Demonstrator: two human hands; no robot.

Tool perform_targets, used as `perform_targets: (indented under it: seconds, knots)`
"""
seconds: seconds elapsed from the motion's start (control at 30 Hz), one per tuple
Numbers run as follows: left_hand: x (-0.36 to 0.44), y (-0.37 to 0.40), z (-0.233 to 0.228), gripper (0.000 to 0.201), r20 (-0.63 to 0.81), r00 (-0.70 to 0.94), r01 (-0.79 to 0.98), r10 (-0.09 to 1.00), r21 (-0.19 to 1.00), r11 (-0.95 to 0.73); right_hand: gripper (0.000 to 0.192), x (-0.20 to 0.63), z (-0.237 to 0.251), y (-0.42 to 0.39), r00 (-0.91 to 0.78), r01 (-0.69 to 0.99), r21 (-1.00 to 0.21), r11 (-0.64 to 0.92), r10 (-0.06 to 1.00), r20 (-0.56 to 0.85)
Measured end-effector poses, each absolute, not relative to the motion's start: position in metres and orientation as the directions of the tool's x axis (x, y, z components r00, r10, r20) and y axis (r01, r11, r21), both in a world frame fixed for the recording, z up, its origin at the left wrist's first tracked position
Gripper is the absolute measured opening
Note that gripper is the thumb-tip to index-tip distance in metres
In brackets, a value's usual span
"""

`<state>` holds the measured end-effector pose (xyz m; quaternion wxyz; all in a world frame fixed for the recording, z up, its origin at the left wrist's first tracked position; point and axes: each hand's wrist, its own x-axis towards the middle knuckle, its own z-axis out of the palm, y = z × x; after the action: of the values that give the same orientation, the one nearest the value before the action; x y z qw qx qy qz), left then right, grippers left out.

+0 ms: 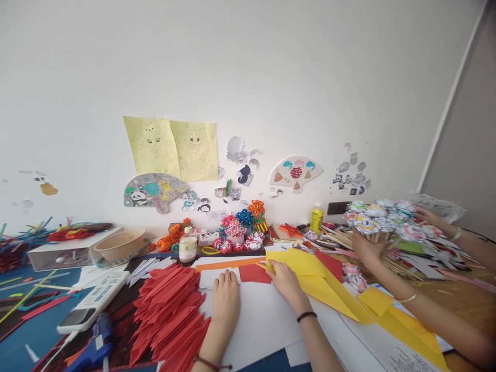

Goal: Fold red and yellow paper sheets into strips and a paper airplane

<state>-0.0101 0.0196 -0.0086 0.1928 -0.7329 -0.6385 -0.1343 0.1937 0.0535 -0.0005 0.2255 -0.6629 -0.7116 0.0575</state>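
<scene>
Pale wall; white fan-shaped plaque reads 囍, red. Left hand rests, fingers unclenched, on white paper rectangle; right hand curls at yellow paper sheet, grip unclear. Between forearms, bare white paper expanse.

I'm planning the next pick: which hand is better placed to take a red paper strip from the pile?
Probably the left hand: it lies over white paper, right beside the red strips, while the right hand is farther off, at the yellow paper.
</scene>
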Motion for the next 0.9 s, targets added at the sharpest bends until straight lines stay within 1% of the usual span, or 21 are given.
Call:
perform_targets:
  seconds: [0.27, 0.47, 0.73, 0.9]
  knots:
    - [-0.01, 0.02, -0.008, 0.039, 0.429, 0.163, 0.985, 0.888, -0.121, -0.123, 0.025, 0.19, 0.008, 0.05, 0.025, 0.935, -0.348, 0.074, 0.962, 0.273]
    - [-0.01, 0.019, -0.01, 0.038, 0.453, 0.163, 0.985, 0.876, -0.131, -0.115, 0.037, 0.186, 0.018, 0.047, 0.092, 0.945, -0.328, 0.016, 0.945, 0.313]
    - [-0.01, 0.017, -0.008, 0.041, 0.442, 0.172, 0.981, 0.881, -0.157, -0.113, 0.033, 0.183, 0.029, 0.043, 0.186, 0.941, -0.331, -0.071, 0.925, 0.331]
    - [-0.01, 0.015, -0.006, 0.04, 0.429, 0.174, 0.981, 0.886, -0.149, -0.121, 0.032, 0.181, 0.033, 0.041, 0.203, 0.941, -0.328, -0.084, 0.915, 0.348]
